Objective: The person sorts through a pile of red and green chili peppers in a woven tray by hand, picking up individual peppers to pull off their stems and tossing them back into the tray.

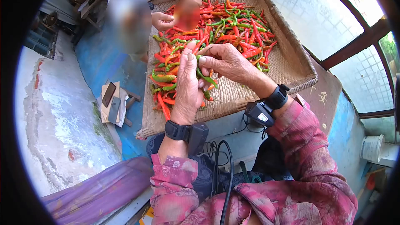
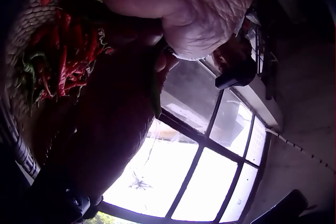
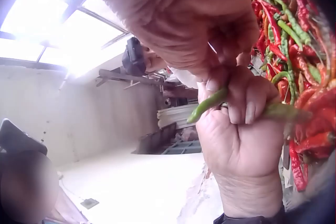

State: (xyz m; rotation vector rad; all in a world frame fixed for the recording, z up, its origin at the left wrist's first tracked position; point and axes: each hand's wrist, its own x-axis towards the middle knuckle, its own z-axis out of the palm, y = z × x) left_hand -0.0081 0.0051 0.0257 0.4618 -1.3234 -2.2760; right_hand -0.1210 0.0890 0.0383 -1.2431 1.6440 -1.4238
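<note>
My left hand (image 1: pixel 187 89) grips green chili peppers (image 3: pixel 207 106) in its curled fingers, over the near side of a woven basket (image 1: pixel 287 60). In the right wrist view, one pepper tip sticks out on each side of the fingers. My right hand (image 1: pixel 231 64) meets it from the right, thumb and forefinger pinching the top of a green chili pepper (image 1: pixel 204 77). Under and beyond both hands spreads a heap of red and green chili peppers (image 1: pixel 254 37). The palm of the right hand is hidden in the head view.
Across the basket, another person's hand (image 1: pixel 162 21) is over the peppers. Two phones (image 1: pixel 108 94) lie on a small stool (image 1: pixel 105 112) at the left. A white bucket (image 1: pixel 372 148) stands on the right, below windows (image 1: pixel 321 12). Black cables (image 1: pixel 229 171) hang near my lap.
</note>
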